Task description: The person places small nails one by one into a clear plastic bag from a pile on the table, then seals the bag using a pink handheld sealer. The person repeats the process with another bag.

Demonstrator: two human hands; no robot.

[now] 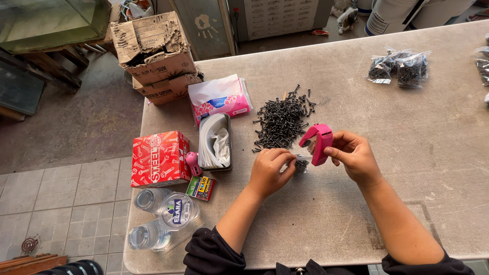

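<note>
The right hand (356, 155) grips a pink stapler (317, 143), fingers closed around it. The left hand (270, 168) pinches a small clear bag of black screws (301, 164) and holds its top at the stapler's mouth, just between both hands. The step in hand seems to be stapling the bag closed; the next move needs the folded top kept straight inside the stapler before pressing. A pile of loose screws (281, 121) lies just beyond the left hand.

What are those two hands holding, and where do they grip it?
The right hand grips a pink stapler by its lower end; the left hand pinches the top of a small bag of screws.
</note>
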